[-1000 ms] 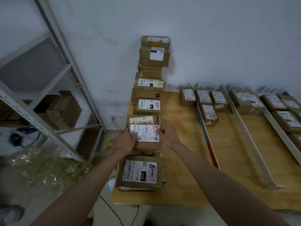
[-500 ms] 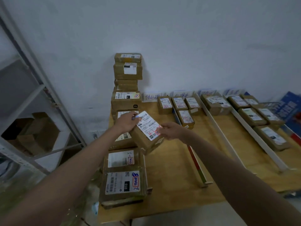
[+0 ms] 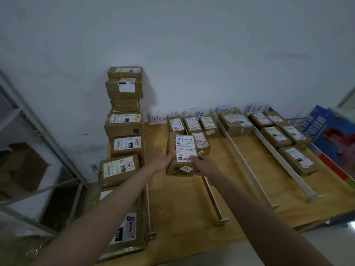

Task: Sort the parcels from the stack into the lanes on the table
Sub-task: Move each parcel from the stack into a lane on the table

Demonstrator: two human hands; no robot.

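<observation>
I hold a brown cardboard parcel (image 3: 181, 154) with a white shipping label between both hands, above the leftmost lane of the wooden table (image 3: 176, 204). My left hand (image 3: 160, 160) grips its left side and my right hand (image 3: 203, 165) its near right corner. The stack of parcels (image 3: 124, 120) runs along the table's left edge and rises against the wall. One parcel (image 3: 175, 124) lies at the far end of the leftmost lane, and several more parcels (image 3: 199, 124) lie just right of it.
White and coloured divider strips (image 3: 247, 166) split the table into lanes, each with a handwritten sign (image 3: 160, 118) at the wall. The right lanes hold several parcels (image 3: 276, 136). A metal shelf rack (image 3: 38, 150) stands left of the table. A blue box (image 3: 334, 135) sits at the far right.
Both hands lifted the parcel off the stack and carried it rightward over the lanes, turning it lengthwise. The view swung right with it.
</observation>
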